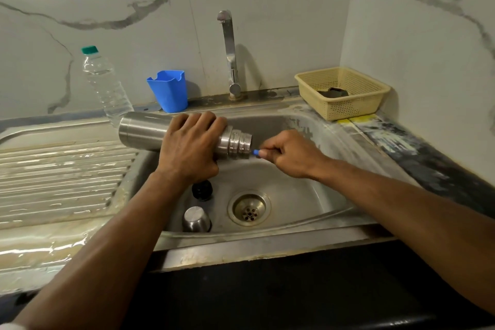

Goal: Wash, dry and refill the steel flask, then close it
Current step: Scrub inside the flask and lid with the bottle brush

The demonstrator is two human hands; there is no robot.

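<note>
the steel flask (150,130) is held on its side above the sink (294,195), gripped near the neck by the left hand (188,147). a blue-tipped tool (255,152), apparently a brush handle, is pinched by the right hand (288,154) at the open mouth. the washing step is judged in hand; rinsing under the tap (230,56) is called for next.

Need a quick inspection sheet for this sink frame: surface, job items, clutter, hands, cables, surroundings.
Surface: steel sink with wet ribbed drainboard.
Job's things: steel flask held sideways over the basin, mouth open; black stopper and steel cup lie in the basin.
Clutter: plastic bottle, blue holder, beige basket.
Grippers: left hand grips the flask; right hand pinches a blue-tipped handle at the mouth.
Cables: nothing seen.
Surroundings: tap, no water running; marble-look wall.
</note>
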